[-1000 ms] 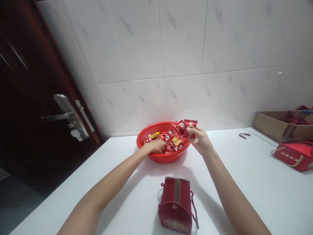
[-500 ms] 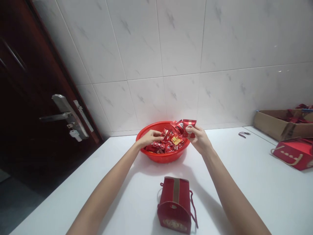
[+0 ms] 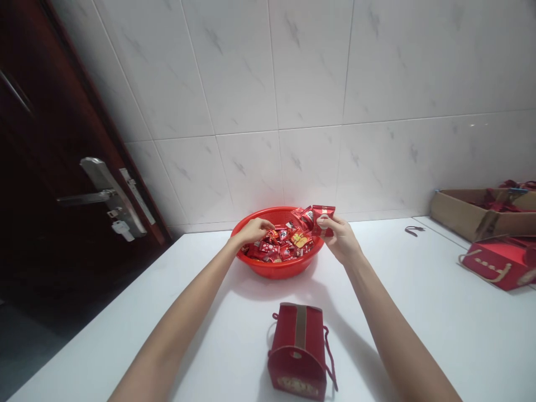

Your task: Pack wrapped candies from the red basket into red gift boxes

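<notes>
A red plastic colander [image 3: 278, 272] holds a heap of small wrapped candies [image 3: 285, 251], mostly red with some gold. Over its left side, my left hand [image 3: 255, 230] reaches down to the candies, fingers stretched and slightly bent, with nothing visible in its grasp. My right hand [image 3: 341, 240] is at the colander's right rim, pinching red candy packets [image 3: 324, 212] between thumb and fingers; a few overlap, fanned out to the left. Nearer to me, a dark red gift box [image 3: 288, 346] with a rounded top, gold band and cord handles stands on the white table [image 3: 226, 346].
At the right sit an open cardboard box [image 3: 456, 215] with dark red items inside and another red gift box [image 3: 494, 262] with a pale cord handle. A short dark cord [image 3: 414, 230] lies near the tiled wall [image 3: 310, 72]. The door [image 3: 37, 167] with keys is at left.
My left hand has drawn slightly left, away from the candy at its fingertips, which now lies in the heap. The right hand keeps its packets in nearly the same place.
</notes>
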`<action>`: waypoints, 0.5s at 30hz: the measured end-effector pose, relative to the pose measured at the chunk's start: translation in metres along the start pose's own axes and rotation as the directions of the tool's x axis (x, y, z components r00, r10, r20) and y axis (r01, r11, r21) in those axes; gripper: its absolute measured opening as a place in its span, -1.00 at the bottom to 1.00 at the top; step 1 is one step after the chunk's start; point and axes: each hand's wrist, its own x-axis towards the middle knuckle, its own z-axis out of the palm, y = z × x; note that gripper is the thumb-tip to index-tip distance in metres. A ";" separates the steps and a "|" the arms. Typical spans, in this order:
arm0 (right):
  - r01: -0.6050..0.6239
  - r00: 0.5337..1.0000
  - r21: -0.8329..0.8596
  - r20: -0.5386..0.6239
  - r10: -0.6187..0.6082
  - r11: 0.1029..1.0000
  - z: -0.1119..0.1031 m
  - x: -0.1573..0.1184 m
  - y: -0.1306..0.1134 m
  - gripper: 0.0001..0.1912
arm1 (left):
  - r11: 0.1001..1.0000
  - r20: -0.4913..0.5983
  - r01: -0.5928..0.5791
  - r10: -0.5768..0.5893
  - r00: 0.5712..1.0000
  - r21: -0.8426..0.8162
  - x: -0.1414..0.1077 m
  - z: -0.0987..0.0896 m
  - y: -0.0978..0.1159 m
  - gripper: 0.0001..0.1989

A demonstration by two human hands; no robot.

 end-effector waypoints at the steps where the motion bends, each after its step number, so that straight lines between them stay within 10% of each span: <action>1: 0.003 1.000 -0.001 -0.007 -0.003 1.000 0.000 0.000 0.000 -0.78 | 0.999 0.025 0.011 -0.012 1.000 0.053 0.005 0.000 0.002 -0.44; 15: 0.025 0.998 0.003 -0.052 -0.024 1.000 0.001 -0.003 -0.007 -0.80 | 0.968 0.194 0.118 -0.162 0.968 0.220 0.072 0.019 -0.004 -0.70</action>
